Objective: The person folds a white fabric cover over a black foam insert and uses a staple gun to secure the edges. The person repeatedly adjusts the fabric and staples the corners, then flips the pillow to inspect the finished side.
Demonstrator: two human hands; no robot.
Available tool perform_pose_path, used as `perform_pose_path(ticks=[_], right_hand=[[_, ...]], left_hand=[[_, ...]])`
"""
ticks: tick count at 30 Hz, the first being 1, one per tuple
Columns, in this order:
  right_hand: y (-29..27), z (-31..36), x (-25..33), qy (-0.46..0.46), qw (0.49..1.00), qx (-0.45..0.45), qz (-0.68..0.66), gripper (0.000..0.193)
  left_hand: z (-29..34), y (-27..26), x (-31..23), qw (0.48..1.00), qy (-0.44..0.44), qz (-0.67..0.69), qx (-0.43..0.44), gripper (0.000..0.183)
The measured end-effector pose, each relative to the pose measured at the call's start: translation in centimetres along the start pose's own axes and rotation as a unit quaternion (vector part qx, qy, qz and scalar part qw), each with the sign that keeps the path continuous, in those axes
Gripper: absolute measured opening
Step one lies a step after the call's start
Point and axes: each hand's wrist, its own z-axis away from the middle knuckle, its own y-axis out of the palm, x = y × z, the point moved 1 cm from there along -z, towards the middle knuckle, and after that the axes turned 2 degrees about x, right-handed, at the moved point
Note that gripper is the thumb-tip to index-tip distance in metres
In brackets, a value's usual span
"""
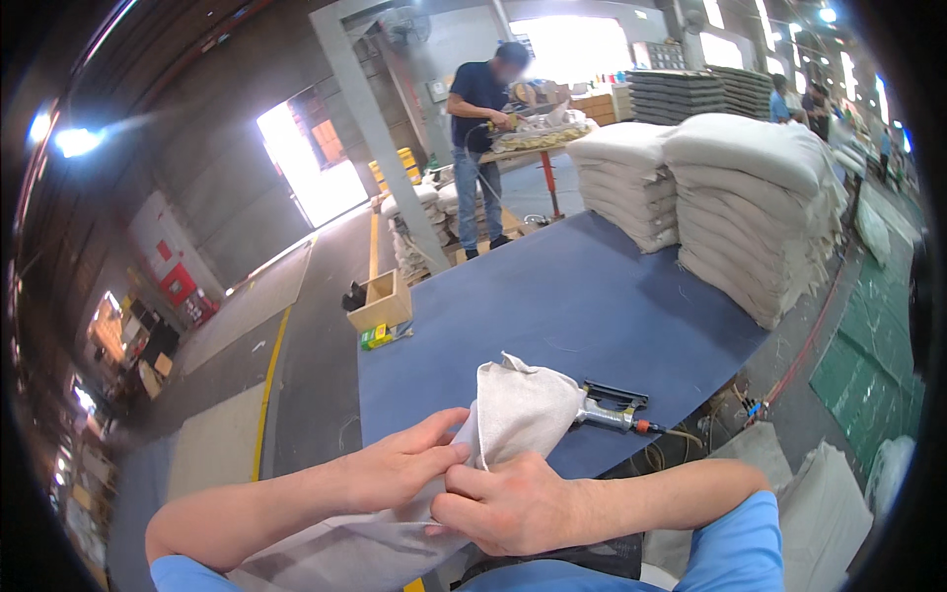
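Note:
A piece of off-white cloth [523,405] stands up in a folded corner at the near edge of the blue table, its lower part hanging toward my lap. My right hand [513,503] is closed on the cloth's edge, fingers curled and thumb pressed in. From the other side my left hand [404,469] grips the same cloth, its fingertips close to my right knuckles. Part of its grip is hidden by the folds. Just right of the cloth lies a silver and black air stapler [612,409] with a hose fitting, touched by neither hand.
Two tall stacks of white padded covers [750,207] stand at the table's [493,296] far right. A wooden box [385,301] and a small green-yellow carton [377,336] sit at its left edge. Beyond, a person [478,138] works at another table. Hoses [755,407] hang by the right edge.

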Motion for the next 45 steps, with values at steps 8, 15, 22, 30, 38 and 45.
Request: perform_pose_path(ticks=[8,15,22,30,38,45], right_hand=[[-1.8,1.7,0.0,-0.016,0.997,0.068,0.018,0.030],[-0.6,1.6,-1.3,-0.033,0.996,0.039,-0.077,0.025],[-0.6,-2.6,-1.1,0.027,0.979,0.102,-0.174,0.022],[2.1,-6.1,-2.0,0.038,0.960,0.181,-0.209,0.019],[3.4,-8.6,-1.5,0.102,0.949,0.185,-0.235,0.021],[7.1,-8.7,-0.3,0.070,0.977,0.152,-0.133,0.018]], left_hand=[[-7.5,0.6,0.4,0.992,0.092,-0.015,0.086,0.069],[-9.7,2.8,3.8,0.950,0.168,0.253,0.069,0.083],[-9.2,2.6,2.3,0.909,0.152,0.385,0.046,0.091],[-10.3,0.4,4.8,0.882,0.196,0.424,0.059,0.090],[-10.4,0.4,7.5,0.809,0.216,0.545,0.044,0.060],[-9.5,-0.8,10.1,0.799,0.266,0.535,0.068,0.040]])
